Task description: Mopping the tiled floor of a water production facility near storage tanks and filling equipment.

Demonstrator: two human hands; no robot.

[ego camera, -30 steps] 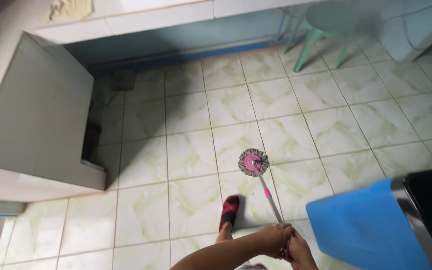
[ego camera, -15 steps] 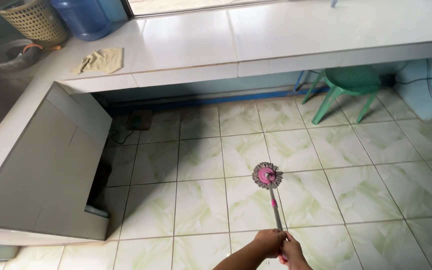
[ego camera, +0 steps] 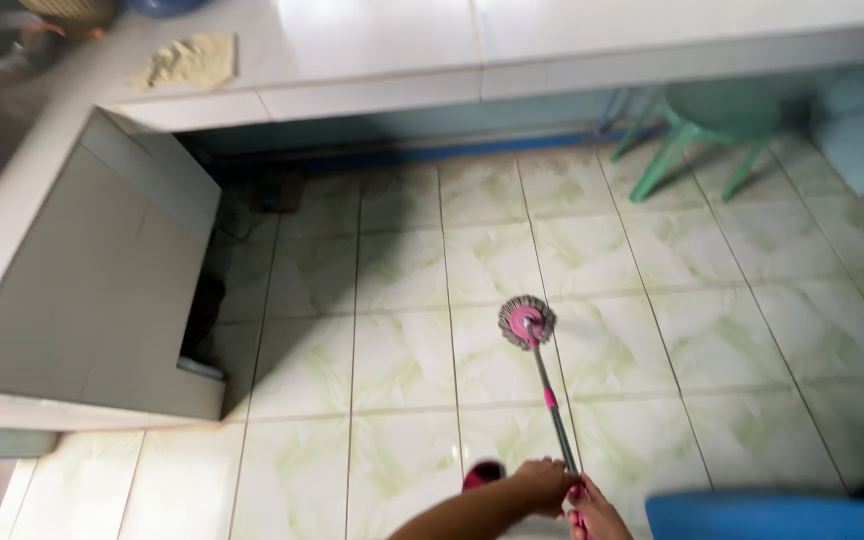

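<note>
While gripped: grey-handled mop (ego camera: pixel 542 375), pink round head.

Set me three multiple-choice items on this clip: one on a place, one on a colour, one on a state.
1. Where does the mop head rest?
A. on the floor tiles
B. on the counter
C. in the blue bin

2. What colour is the stool?
A. red
B. green
C. black

3. How is the mop handle held?
A. by no hand
B. by one hand
C. by both hands

Answers: 1 A, its strands lie on a tile. 2 B, seat and legs are green. 3 C, left hand and right hand grip its near end.
</note>
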